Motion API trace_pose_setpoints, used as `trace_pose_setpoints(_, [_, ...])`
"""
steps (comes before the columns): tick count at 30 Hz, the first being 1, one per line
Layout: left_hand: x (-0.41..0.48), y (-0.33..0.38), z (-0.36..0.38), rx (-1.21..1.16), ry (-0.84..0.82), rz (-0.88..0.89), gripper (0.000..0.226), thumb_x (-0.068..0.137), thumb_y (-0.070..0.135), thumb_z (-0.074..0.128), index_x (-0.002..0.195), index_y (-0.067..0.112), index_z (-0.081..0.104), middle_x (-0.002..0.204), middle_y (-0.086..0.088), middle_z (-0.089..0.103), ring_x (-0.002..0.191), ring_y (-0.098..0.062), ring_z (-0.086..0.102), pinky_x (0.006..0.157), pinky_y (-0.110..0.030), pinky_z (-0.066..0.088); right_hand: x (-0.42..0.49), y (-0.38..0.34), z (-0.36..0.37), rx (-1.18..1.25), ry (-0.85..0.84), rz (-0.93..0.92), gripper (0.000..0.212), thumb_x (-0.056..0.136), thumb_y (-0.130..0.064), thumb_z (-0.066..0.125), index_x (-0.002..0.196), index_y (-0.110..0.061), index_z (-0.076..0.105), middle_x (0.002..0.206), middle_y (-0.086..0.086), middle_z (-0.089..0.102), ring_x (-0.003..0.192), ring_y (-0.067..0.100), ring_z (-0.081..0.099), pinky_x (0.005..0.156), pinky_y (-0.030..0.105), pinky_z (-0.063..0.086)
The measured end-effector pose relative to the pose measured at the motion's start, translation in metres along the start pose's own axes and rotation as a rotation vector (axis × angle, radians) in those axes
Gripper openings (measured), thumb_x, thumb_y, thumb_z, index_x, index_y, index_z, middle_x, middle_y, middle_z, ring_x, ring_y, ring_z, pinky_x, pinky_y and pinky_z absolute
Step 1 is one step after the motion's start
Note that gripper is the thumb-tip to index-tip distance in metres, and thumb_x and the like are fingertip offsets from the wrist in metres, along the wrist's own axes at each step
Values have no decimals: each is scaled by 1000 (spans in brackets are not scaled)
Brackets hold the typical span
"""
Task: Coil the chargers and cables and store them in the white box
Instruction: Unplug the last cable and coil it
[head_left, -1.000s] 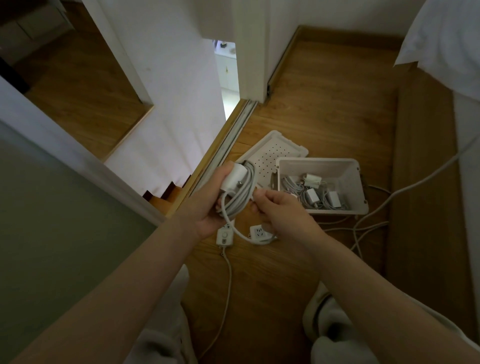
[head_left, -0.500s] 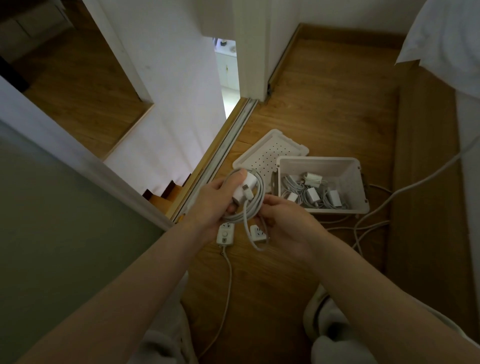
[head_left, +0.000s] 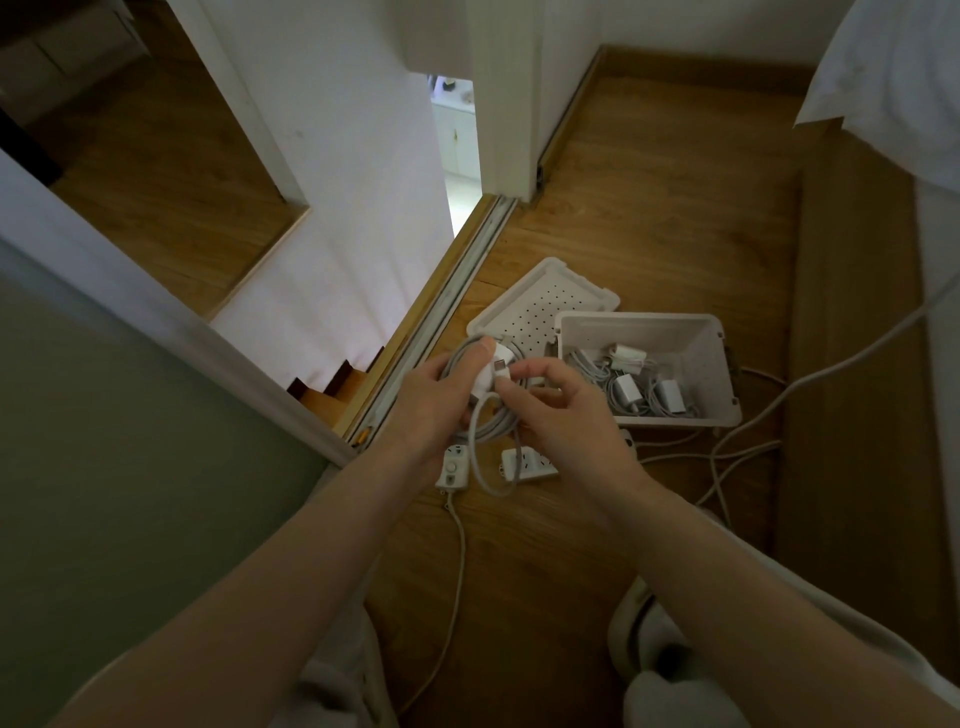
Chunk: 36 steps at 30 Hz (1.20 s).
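Observation:
My left hand (head_left: 431, 402) grips a white charger (head_left: 485, 379) with its grey cable (head_left: 475, 452) wound in a coil, held above the wooden floor. One loop of that cable hangs down below the coil. My right hand (head_left: 558, 415) pinches the cable's plug end against the charger. The white box (head_left: 719, 353) stands open on the floor just right of my hands, with several coiled chargers (head_left: 631, 389) lying inside it.
The box's perforated white lid (head_left: 540, 304) lies flat behind it. Two white power strips (head_left: 524, 462) and loose cables (head_left: 727, 447) lie on the floor under and right of my hands. A stair opening drops off at the left, past a metal door track (head_left: 441, 317).
The charger and coil have turned in my left hand. My right hand moved up from under the coil and now pinches the plug end at the charger. A cable loop hangs lower.

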<state>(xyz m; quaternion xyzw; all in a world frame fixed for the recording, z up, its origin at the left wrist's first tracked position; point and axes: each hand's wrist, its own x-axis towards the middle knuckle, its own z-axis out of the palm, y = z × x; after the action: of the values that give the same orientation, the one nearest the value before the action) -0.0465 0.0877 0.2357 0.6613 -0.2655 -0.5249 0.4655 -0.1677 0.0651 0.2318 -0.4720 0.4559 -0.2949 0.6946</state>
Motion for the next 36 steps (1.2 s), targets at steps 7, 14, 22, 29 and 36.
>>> trace_pose_setpoints(7, [5,-4,0,225,53,101,18,90,39,53,87,23,60,84,-2,64,72,-14,63,55,-19,49,-1,-1,1,-275,93,-211,7,93,-13,49,92,-16,56,102,6,60,83,2,59,63,8,49])
trace_pose_setpoints(14, [16,-7,-7,255,137,88,17,90,38,56,84,22,61,86,-8,64,73,-18,62,51,-21,51,-6,0,6,-82,114,-197,16,99,-15,36,105,-5,48,90,1,67,83,4,64,75,19,49])
trace_pose_setpoints(22, [30,-15,-15,343,193,148,17,85,35,63,75,22,62,70,-1,56,62,-12,51,52,-23,46,-11,-21,4,56,194,-185,17,99,-19,34,87,-18,46,66,-5,43,51,0,41,53,15,42])
trace_pose_setpoints(29, [42,-20,-37,328,307,93,22,84,37,64,91,16,64,78,-2,61,66,-11,56,49,-19,44,-26,-23,7,-148,170,-353,16,98,-21,36,85,-21,46,66,-7,45,54,4,39,50,23,37])
trace_pose_setpoints(36, [42,-12,-43,223,357,65,20,87,35,62,85,15,61,78,-4,59,68,-16,57,54,-25,53,-36,-28,0,-254,145,-479,14,97,-18,37,85,-23,43,64,-9,45,50,-1,39,45,15,34])
